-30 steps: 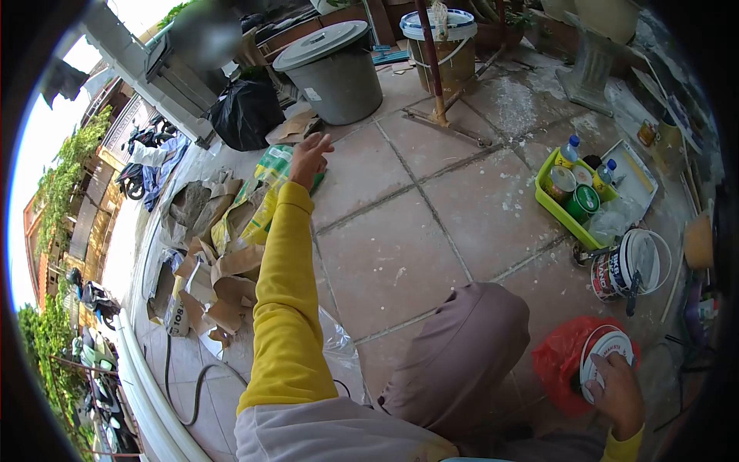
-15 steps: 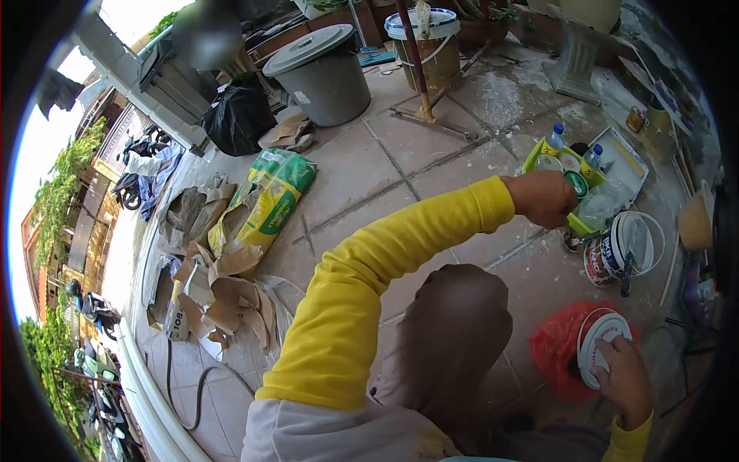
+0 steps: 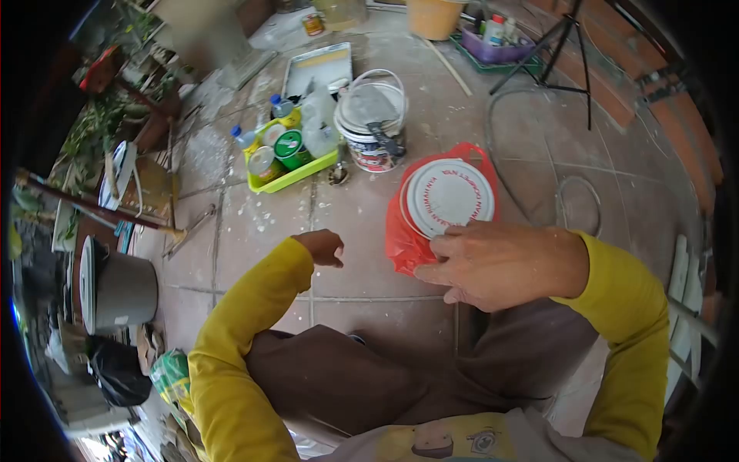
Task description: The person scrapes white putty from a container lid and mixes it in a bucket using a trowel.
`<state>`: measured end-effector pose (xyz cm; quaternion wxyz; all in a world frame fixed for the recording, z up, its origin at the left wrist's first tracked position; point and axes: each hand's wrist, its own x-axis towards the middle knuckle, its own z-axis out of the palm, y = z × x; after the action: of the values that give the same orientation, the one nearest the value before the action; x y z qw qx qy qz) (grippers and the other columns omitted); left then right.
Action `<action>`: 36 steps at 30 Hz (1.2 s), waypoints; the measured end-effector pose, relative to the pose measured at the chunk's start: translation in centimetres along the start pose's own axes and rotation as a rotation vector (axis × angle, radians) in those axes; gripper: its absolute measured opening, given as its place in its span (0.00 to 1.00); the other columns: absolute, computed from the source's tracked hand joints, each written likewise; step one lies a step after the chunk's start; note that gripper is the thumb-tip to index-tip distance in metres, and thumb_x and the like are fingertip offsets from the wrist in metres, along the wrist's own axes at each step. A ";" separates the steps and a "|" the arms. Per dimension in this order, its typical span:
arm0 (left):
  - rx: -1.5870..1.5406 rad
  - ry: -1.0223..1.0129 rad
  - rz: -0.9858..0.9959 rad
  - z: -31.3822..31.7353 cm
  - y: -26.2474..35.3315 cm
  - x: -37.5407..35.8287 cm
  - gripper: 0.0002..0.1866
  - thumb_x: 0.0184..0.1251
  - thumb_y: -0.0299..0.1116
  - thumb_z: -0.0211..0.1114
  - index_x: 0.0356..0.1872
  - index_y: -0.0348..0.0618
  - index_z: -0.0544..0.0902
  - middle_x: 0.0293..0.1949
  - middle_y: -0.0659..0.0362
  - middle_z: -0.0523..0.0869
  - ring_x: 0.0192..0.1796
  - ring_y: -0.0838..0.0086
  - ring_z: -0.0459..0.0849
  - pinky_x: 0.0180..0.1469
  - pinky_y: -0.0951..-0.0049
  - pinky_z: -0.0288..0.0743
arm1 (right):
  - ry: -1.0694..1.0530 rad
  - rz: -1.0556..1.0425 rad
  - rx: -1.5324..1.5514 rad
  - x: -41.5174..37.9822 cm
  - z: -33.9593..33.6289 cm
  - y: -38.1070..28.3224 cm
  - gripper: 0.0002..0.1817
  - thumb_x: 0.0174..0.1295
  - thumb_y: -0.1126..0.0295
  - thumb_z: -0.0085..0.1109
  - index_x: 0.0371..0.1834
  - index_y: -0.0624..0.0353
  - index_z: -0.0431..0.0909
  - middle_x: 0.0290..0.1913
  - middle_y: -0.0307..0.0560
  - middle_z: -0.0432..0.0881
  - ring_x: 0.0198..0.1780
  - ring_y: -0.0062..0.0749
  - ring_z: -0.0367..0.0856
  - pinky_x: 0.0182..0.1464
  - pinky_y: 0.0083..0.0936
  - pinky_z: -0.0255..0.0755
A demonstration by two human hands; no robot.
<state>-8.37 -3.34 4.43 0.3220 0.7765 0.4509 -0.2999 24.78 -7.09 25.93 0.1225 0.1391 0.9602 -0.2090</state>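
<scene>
A bucket with a white lid printed in red (image 3: 449, 197) stands in a red plastic bag (image 3: 406, 239) on the tiles. My right hand (image 3: 500, 262) is at the lid's near edge and the bag, its fingers partly spread; whether it grips either is unclear. Over the floor to the left hangs my left hand (image 3: 323, 248), fingers loosely curled and apart, touching nothing. Beyond it lies a yellow-green tray (image 3: 296, 177) with a green-lidded can (image 3: 291, 148), other cans and blue-capped bottles. Between tray and bag stands a white pail (image 3: 373, 127) with a dark-handled tool on it.
A paint tray (image 3: 319, 65) lies behind the green one. At the left are a grey bin (image 3: 123, 285), a lidded bucket (image 3: 142, 181) and a black bag (image 3: 117, 371). A tripod (image 3: 566, 46), a purple basin (image 3: 496, 48) and a hose (image 3: 500, 146) are at the right.
The view has swung right, bringing the red bag to the middle. My left hand has moved away from the green tray. My right hand has shifted from the lid's top to its near edge.
</scene>
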 end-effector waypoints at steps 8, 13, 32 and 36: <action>0.006 0.314 -0.071 -0.4 -3.1 1.7 0.15 0.62 0.42 0.67 0.43 0.41 0.85 0.34 0.48 0.88 0.38 0.53 0.86 0.44 0.59 0.78 | 0.398 0.319 -0.038 -4.3 -3.9 5.8 0.16 0.60 0.71 0.59 0.50 0.66 0.78 0.37 0.58 0.81 0.42 0.55 0.81 0.44 0.43 0.74; 0.129 0.496 -0.114 -3.3 0.2 1.9 0.11 0.61 0.39 0.65 0.32 0.41 0.84 0.34 0.49 0.86 0.39 0.51 0.85 0.43 0.53 0.78 | 0.506 0.355 0.023 -5.5 -3.2 8.8 0.18 0.58 0.69 0.61 0.50 0.66 0.79 0.37 0.60 0.83 0.42 0.56 0.81 0.45 0.43 0.75; 0.453 1.156 0.107 -12.4 4.1 8.7 0.22 0.62 0.32 0.62 0.59 0.44 0.75 0.57 0.55 0.78 0.41 0.58 0.85 0.39 0.60 0.82 | 0.143 0.263 0.171 -2.6 -2.0 7.6 0.22 0.60 0.66 0.63 0.55 0.67 0.77 0.47 0.60 0.83 0.51 0.53 0.80 0.54 0.41 0.72; 0.525 1.179 0.113 -13.9 4.1 10.3 0.19 0.64 0.33 0.61 0.55 0.42 0.76 0.48 0.55 0.79 0.40 0.60 0.85 0.36 0.62 0.81 | 0.148 0.309 0.168 -3.7 -2.4 8.0 0.21 0.60 0.67 0.63 0.54 0.67 0.77 0.46 0.61 0.83 0.48 0.54 0.81 0.52 0.42 0.73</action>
<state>2.01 10.99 6.06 -0.1648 0.8865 0.4220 0.0940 30.33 0.15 26.16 0.0699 0.3095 0.9130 -0.2565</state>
